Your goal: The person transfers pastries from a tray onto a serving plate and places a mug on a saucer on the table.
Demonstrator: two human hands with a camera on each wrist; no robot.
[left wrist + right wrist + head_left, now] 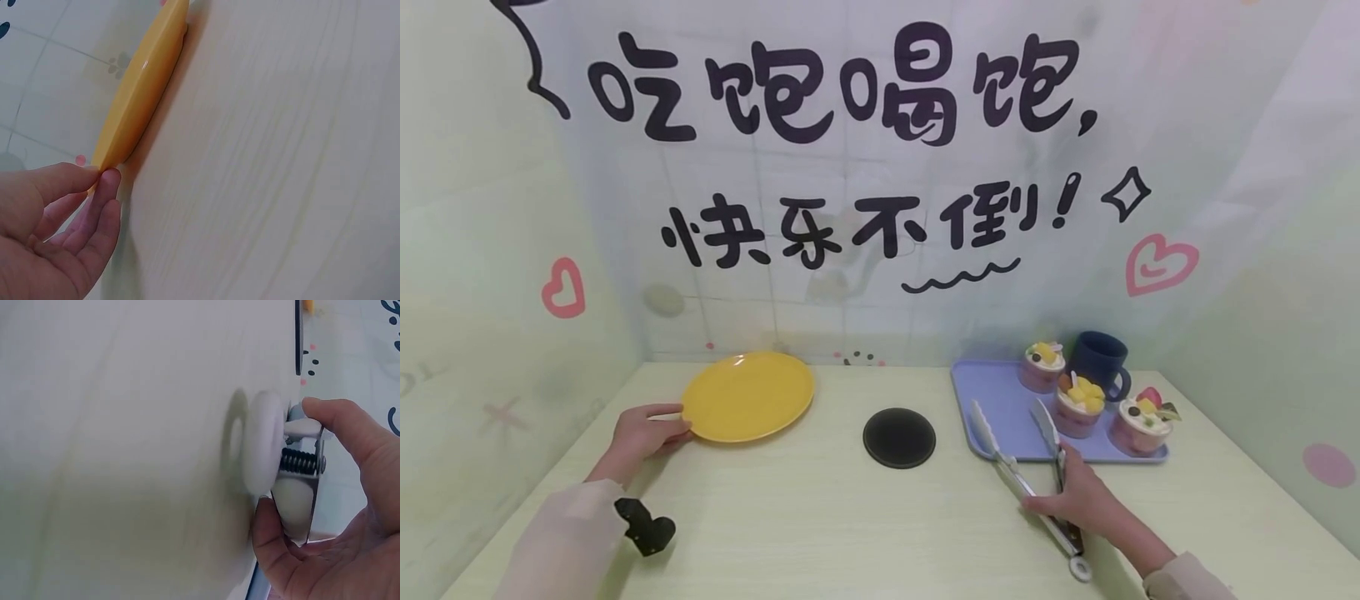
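Note:
A round yellow plate (748, 396) is at the back left of the table; my left hand (643, 435) pinches its left rim between thumb and fingers. In the left wrist view the plate (139, 94) shows edge-on, close to the tabletop. Metal tongs (1017, 482) are in my right hand (1086, 498), thumb on one arm and fingers on the other. Their arms are spread, with the tips over the front of the blue tray (988, 385). One tip is beside the middle dessert cup (1078, 418). The right wrist view shows the tongs' white end ring (262, 444) and spring.
On the tray stand two more dessert cups (1041, 377) (1141, 435) with fruit toppings and a dark blue mug (1096, 358). A round black coaster (898, 438) lies between plate and tray. A printed sheet (850, 317) hangs behind the table.

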